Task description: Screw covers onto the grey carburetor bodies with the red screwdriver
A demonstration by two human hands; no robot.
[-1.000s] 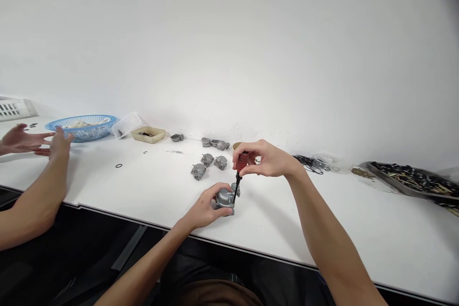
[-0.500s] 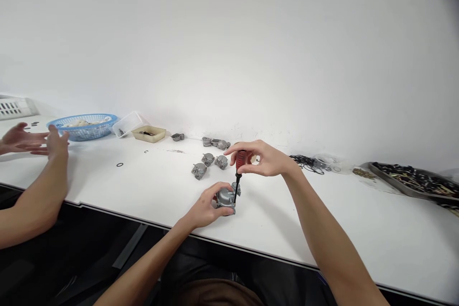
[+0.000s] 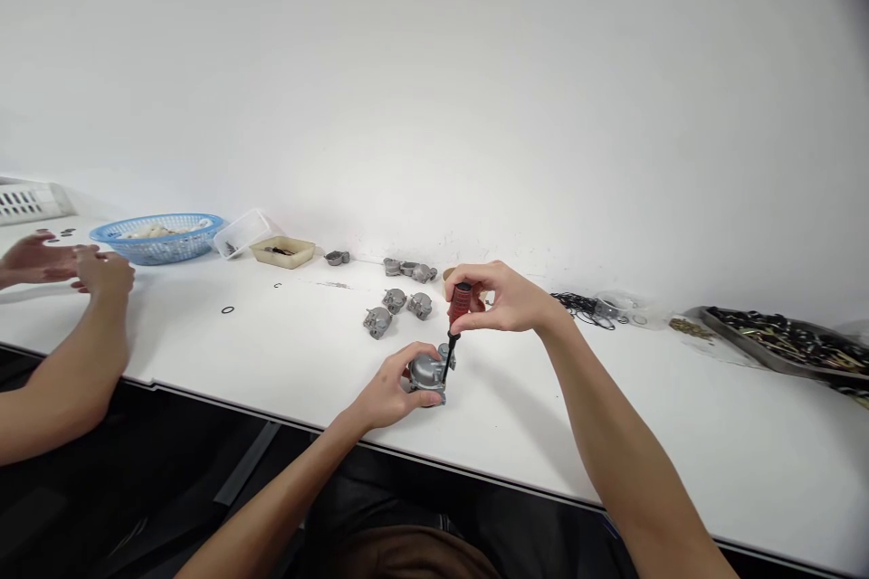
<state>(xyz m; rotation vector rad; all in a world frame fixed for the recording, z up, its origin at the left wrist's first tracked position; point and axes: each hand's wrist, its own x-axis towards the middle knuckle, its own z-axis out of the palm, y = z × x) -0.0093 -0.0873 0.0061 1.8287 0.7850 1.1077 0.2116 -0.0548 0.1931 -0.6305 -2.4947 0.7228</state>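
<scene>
A grey metal carburetor [image 3: 427, 371] rests on the white table, and my left hand [image 3: 396, 387] grips it with thumb and fingers around its near and far sides. My right hand [image 3: 501, 297] is closed on the red handle of a screwdriver [image 3: 460, 303]. Its dark shaft points down, slightly tilted, with the tip at the right edge of the carburetor. What the tip touches is too small to make out. Beyond my hands stand several similar metal carburetor parts [image 3: 378, 321].
At left, a co-worker's hands [image 3: 105, 273] are near a blue basket [image 3: 109, 229]. A clear container [image 3: 248, 231] and a cream tray [image 3: 302, 258] sit by the wall. Black rings [image 3: 577, 306] and a metal tray [image 3: 747, 353] of small parts lie to the right.
The screwdriver handle has tilted slightly to the right, and my right index finger has curled in toward it. My left hand stays on the carburetor. The co-worker's hands have come closer together.
</scene>
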